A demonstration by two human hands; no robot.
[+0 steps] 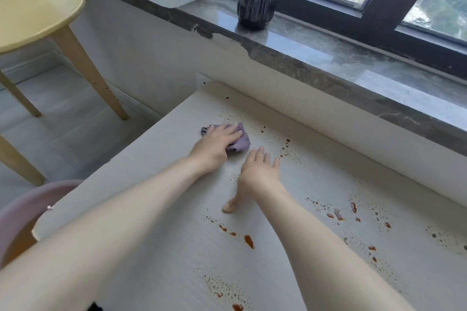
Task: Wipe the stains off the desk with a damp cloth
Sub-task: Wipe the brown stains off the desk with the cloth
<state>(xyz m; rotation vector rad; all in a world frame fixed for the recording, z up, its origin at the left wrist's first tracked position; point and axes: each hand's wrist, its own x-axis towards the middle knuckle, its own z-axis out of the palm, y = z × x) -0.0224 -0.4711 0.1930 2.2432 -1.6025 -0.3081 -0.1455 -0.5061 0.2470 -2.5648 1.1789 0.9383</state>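
Many stains [249,241] dotting desk [328,174] | left hand [217,140] pressing cloth [241,141], fingers [231,131] lying straight, together | right hand [260,168] resting flat on desk, fingers [259,153] lying slightly apart

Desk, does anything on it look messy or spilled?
Yes. Reddish-brown drops are spattered over the desk, mostly right of the purple cloth under the left hand. They look spilled, not wiped yet.
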